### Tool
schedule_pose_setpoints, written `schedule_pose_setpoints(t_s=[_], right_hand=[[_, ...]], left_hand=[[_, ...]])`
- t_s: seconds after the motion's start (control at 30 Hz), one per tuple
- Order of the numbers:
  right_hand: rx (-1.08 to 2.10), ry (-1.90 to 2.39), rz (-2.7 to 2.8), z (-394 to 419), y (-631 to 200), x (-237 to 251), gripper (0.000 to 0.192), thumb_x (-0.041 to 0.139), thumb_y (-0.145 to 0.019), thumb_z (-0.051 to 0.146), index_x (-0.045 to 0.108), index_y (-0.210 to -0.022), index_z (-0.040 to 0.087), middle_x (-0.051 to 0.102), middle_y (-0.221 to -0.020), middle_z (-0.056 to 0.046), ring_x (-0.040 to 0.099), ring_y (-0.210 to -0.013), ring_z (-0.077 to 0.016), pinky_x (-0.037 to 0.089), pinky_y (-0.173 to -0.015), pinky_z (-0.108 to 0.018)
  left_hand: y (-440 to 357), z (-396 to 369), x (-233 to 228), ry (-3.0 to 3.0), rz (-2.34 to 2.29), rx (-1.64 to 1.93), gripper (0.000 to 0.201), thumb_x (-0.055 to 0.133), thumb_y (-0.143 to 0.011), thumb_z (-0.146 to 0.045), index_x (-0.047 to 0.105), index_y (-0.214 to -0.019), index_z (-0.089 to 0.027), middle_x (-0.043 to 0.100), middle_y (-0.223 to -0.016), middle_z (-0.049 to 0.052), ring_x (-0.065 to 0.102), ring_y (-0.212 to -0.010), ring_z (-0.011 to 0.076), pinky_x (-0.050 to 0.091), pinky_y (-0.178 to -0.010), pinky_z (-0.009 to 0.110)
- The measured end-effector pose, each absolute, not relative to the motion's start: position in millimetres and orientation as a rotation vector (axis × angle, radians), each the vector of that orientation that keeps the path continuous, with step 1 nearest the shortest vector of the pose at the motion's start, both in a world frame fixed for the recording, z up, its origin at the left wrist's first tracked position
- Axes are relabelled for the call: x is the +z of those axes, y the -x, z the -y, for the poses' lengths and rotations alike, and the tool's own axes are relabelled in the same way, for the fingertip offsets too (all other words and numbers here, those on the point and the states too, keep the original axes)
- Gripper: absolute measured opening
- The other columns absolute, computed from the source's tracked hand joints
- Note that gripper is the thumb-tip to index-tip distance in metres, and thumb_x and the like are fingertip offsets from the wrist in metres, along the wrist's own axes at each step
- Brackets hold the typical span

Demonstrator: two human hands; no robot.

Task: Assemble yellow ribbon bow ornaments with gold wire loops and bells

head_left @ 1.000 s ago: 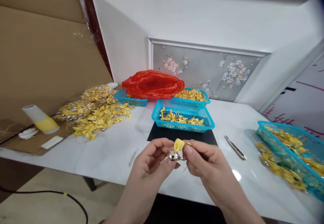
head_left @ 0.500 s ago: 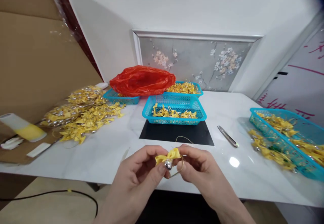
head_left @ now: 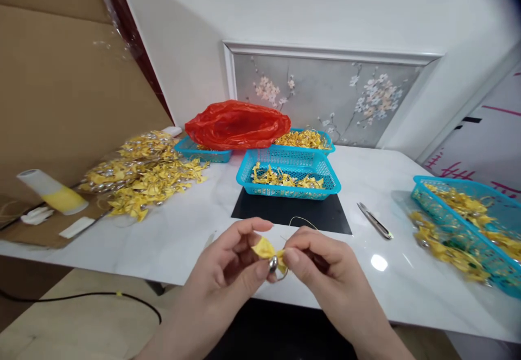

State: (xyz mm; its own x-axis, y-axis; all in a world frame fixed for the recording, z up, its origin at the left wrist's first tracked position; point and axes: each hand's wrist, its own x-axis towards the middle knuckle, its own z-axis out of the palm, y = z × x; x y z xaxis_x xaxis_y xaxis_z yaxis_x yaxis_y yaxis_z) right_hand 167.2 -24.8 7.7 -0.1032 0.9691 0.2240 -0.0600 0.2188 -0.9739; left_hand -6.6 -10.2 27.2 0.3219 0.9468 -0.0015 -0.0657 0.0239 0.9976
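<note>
Between my two hands is a yellow ribbon bow (head_left: 264, 247) with a small silver bell (head_left: 273, 264) hanging from its middle and a thin gold cord (head_left: 282, 277) looped below. My left hand (head_left: 232, 267) has its thumb against the bell, with its index finger raised off the bow; its other fingertips are partly hidden behind. My right hand (head_left: 325, 267) pinches the bow's right end between thumb and fingers. A loose curve of cord (head_left: 303, 219) rises behind the right hand, over the black mat (head_left: 260, 207).
A blue basket (head_left: 288, 190) of yellow bows stands on the mat. Thread snips (head_left: 375, 221) lie to the right, near another blue basket (head_left: 451, 223). A pile of bows (head_left: 150, 183) is at left, with a red plastic bag (head_left: 238, 126) at the back.
My left index finger has lifted off the bow. My right fingers have closed over its right end, and the bow has turned. The whole view has shifted slightly.
</note>
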Motion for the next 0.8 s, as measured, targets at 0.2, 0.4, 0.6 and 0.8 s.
schedule_pose_setpoints(t_s=[0.2, 0.4, 0.6, 0.8], right_hand=[[1.558, 0.751, 0.858, 21, -156, -5, 0.036, 0.068, -0.086, 0.048, 0.055, -0.071, 0.018, 0.034, -0.056, 0.008, 0.020, -0.049, -0.0057, 0.014, -0.047, -0.024], [1.168, 1.004, 1.226, 24, -155, -6, 0.029, 0.057, -0.094, 0.041, 0.062, -0.076, 0.019, 0.042, -0.064, 0.005, 0.031, -0.056, -0.0086, 0.024, -0.050, -0.024], [0.864, 1.055, 1.375, 26, -155, -4, 0.019, 0.057, -0.093, 0.031, 0.065, -0.080, 0.020, 0.055, -0.071, 0.002, 0.044, -0.061, -0.0105, 0.033, -0.053, -0.023], [1.145, 1.035, 1.219, 26, -150, -10, 0.030, 0.055, -0.094, 0.044, 0.061, -0.079, 0.019, 0.049, -0.065, 0.003, 0.034, -0.055, -0.0091, 0.026, -0.049, -0.024]], left_hand=[[4, 10, 30, -1.068, -0.814, 0.982, 0.030, 0.076, -0.081, -0.036, 0.069, -0.109, -0.028, 0.059, -0.068, -0.004, 0.051, -0.060, 0.0092, 0.042, -0.062, 0.020], [4, 8, 22, -1.101, -0.876, 1.106, 0.026, 0.070, -0.084, -0.046, 0.068, -0.103, -0.027, 0.064, -0.086, 0.000, 0.059, -0.079, 0.0167, 0.049, -0.077, 0.030], [7, 0, 15, -1.273, -0.915, 1.152, 0.011, 0.067, -0.090, -0.030, 0.063, -0.081, -0.025, 0.062, -0.083, -0.004, 0.057, -0.075, 0.0116, 0.047, -0.071, 0.021], [1, 2, 25, -1.098, -0.809, 1.103, 0.019, 0.068, -0.089, -0.027, 0.062, -0.072, -0.020, 0.060, -0.080, -0.003, 0.055, -0.074, 0.0109, 0.047, -0.071, 0.020]])
